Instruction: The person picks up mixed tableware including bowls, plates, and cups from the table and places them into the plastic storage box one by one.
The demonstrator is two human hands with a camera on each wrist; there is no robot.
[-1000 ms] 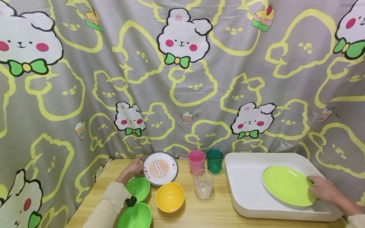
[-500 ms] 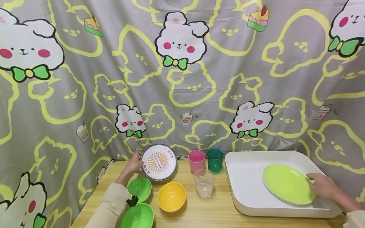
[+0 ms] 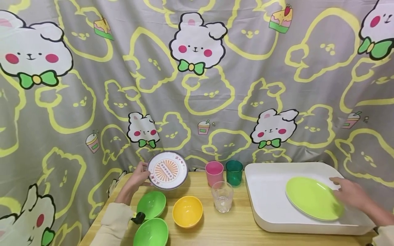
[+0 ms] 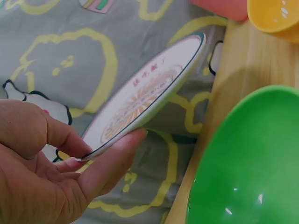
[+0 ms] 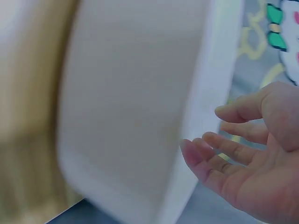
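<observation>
- White, with an orange sunburst print and a dark rim: the patterned plate is off the table, tilted, at the back left edge of the wooden table, in front of the printed curtain.
- The left hand pinches this plate at its left rim; the left wrist view shows the thumb on the upper face and the fingers pressed under the edge of the plate.
- Below that hand stand two green bowls, one nearer the plate and one at the front edge. A yellow bowl sits just right of them.
- A clear glass stands right of the yellow bowl; behind it are a pink cup and a dark green cup, side by side.
- The white tray occupies the right part of the table. A lime green plate lies flat in it, towards the right side.
- The right hand is at the right rim of the lime plate, fingers loosely spread and holding nothing. Contact with the plate cannot be determined.
- The right wrist view is blurred: relaxed, slightly curved fingers beside the tray's white wall.
</observation>
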